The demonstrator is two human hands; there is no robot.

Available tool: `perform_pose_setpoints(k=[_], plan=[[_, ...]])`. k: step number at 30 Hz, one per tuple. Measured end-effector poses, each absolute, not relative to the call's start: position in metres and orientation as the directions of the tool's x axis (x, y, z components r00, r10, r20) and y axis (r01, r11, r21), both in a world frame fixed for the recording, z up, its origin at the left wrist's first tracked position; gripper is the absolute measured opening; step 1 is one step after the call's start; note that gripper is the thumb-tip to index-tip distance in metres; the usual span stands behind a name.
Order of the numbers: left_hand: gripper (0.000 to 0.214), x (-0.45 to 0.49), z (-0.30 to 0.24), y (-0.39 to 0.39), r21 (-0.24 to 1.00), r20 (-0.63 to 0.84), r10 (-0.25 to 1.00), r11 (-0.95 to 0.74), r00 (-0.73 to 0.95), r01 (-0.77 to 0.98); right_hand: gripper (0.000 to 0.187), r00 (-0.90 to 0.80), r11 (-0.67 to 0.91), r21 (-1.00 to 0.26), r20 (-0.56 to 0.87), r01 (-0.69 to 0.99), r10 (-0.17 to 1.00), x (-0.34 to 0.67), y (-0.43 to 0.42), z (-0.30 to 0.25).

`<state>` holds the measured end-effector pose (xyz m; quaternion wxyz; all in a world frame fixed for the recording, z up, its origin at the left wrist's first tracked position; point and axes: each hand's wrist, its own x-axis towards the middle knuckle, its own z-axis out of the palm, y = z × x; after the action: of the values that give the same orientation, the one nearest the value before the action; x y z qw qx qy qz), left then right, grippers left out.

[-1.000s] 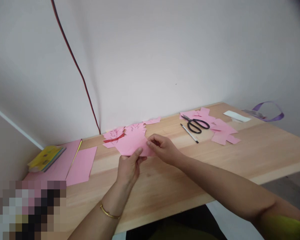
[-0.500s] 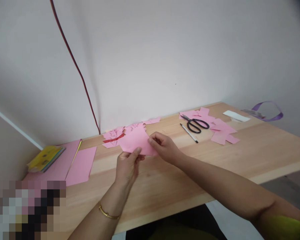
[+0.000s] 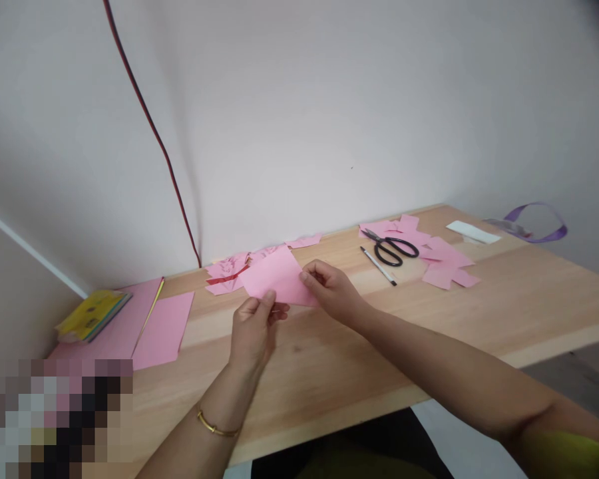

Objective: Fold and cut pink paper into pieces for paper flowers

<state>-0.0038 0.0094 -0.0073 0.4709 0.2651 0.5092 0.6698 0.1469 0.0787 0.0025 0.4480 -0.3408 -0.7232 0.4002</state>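
Note:
A piece of pink paper is held up over the table between both my hands. My left hand pinches its lower edge, thumb on top and fingers underneath. At its right edge, my right hand grips it between thumb and bent fingers. Just behind the held sheet lie cut pink paper pieces with a red strip among them. Part of these pieces is hidden by the sheet.
Black-handled scissors rest on pink scraps at the right, beside a pen. A white strip lies farther right. At left are pink sheets, a yellow pencil and a yellow packet. A wall stands behind the wooden table.
The held pink paper has tilted slightly, and its top edge now looks straight rather than jagged. My right hand has shifted a little to the right. Both hands keep their hold.

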Motion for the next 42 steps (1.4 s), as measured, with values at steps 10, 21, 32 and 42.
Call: perform_pose_setpoints(k=[10,21,32,42], plan=[[0.031,-0.002,-0.009,0.01,0.873,-0.033,0.918,-0.166,-0.394,-0.459,0.024,-0.366,0.442,-0.885,0.366,0.146,0.856,0.148,0.079,0.003],[0.052,-0.038,0.023,0.006,0.94,0.283,0.889,-0.182,-0.361,0.289,0.016,-0.747,0.625,-0.73,0.245,0.276,0.617,0.164,0.084,0.008],[0.012,-0.029,0.013,0.006,0.956,0.032,0.998,-0.016,-0.049,0.292,0.015,-0.805,0.717,-0.663,0.296,0.215,0.515,0.157,0.077,0.011],[0.018,-0.031,0.024,0.001,0.991,-0.032,0.958,0.069,-0.285,0.119,0.018,-0.729,0.476,-0.858,0.199,0.194,0.655,0.167,0.092,0.009]])
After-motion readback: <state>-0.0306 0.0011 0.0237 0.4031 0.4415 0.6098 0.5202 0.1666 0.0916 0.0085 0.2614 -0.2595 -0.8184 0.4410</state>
